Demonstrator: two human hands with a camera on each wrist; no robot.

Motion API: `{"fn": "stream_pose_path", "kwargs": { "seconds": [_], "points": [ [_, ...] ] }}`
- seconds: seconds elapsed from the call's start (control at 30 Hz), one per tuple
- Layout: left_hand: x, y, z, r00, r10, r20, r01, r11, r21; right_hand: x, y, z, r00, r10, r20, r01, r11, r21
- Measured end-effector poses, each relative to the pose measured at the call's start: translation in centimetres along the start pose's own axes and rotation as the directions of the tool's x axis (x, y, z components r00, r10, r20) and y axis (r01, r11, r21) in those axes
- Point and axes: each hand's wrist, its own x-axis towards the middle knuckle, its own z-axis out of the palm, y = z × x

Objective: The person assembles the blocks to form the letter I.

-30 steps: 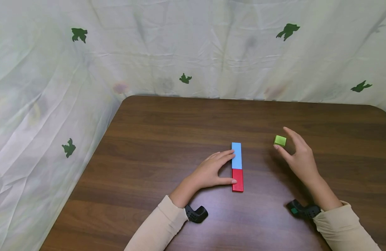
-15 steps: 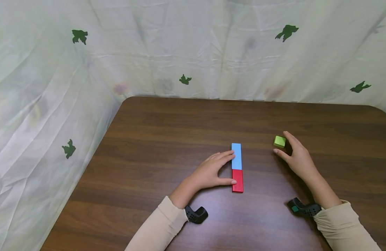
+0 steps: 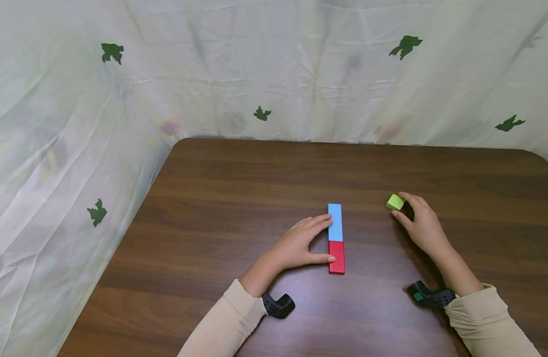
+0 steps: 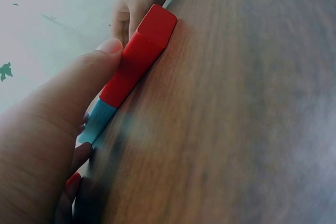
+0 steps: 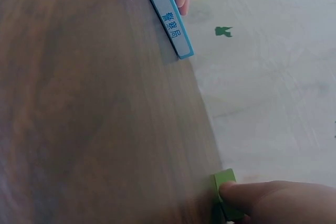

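A blue block (image 3: 335, 222) and a red block (image 3: 337, 257) lie end to end on the table. My left hand (image 3: 296, 245) rests against their left side, fingertips on the blue one and thumb on the red one. In the left wrist view the thumb (image 4: 100, 61) touches the red block (image 4: 139, 59). Further right, my right hand (image 3: 425, 225) pinches a small green block (image 3: 395, 202) between thumb and fingertips. The right wrist view has the thumb (image 5: 257, 195) on the green block (image 5: 226, 176), whose lower part is partly hidden.
The brown wooden table (image 3: 238, 183) has a rounded far edge. A pale curtain (image 3: 301, 64) with green bird shapes hangs behind and to the left. Each wrist wears a black device. A white label with characters (image 5: 170, 22) shows on the blue block's side.
My right thumb and fingers have closed in on the green block, which has turned and tilted slightly. The left hand and the blue and red blocks keep their places.
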Motion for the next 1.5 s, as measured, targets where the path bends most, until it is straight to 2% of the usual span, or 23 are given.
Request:
{"fn": "stream_pose_path", "kwargs": {
  "seconds": [0.6, 1.03, 1.37, 1.5],
  "points": [
    [0.0, 0.2, -0.2, 1.000, -0.002, 0.004, 0.002, 1.000, -0.005, -0.1, -0.9, -0.3, 0.995, -0.053, -0.087, 0.054, 0.998, 0.016],
    [0.0, 0.1, -0.1, 1.000, -0.012, 0.012, 0.012, 1.000, -0.014, 0.0, -2.9, -0.9, 0.982, -0.126, -0.143, 0.136, 0.988, 0.068],
    [0.0, 0.1, -0.2, 1.000, 0.000, 0.005, 0.000, 1.000, -0.008, 1.0, -4.2, -1.0, 0.961, -0.192, -0.199, 0.209, 0.976, 0.066],
    [0.0, 0.1, -0.2, 1.000, -0.002, 0.007, 0.002, 1.000, -0.009, 1.6, -5.0, -1.0, 0.964, -0.188, -0.189, 0.207, 0.975, 0.084]
  ]
}}
